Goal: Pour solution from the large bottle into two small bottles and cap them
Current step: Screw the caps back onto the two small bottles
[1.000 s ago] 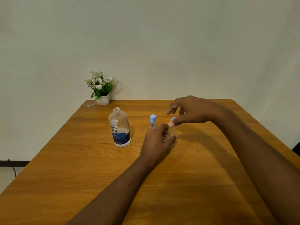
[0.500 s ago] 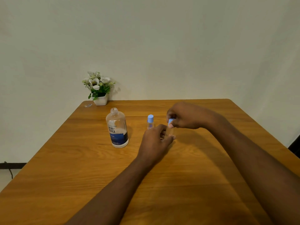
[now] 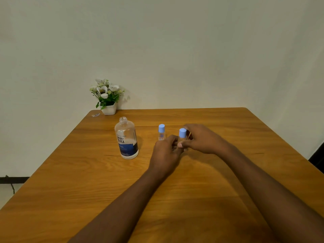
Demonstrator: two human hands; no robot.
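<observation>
The large clear bottle [image 3: 126, 139] with a blue label stands uncapped on the wooden table [image 3: 87, 181], left of centre. One small bottle [image 3: 161, 132] with a light blue cap stands just right of it. A second small bottle [image 3: 182, 134], also wearing a blue cap, sits between my hands. My left hand [image 3: 165, 152] grips its lower body, which is mostly hidden. My right hand [image 3: 204, 138] curls around it from the right, fingers at the bottle below the cap.
A small white pot of white flowers [image 3: 107, 99] stands at the far left corner against the wall. A tiny clear object [image 3: 95, 115] lies beside it. The table's right edge runs close to my right arm.
My right hand has come off the top of the cap and dropped beside the bottle, so the blue cap now shows fully. My left hand stays on the bottle.
</observation>
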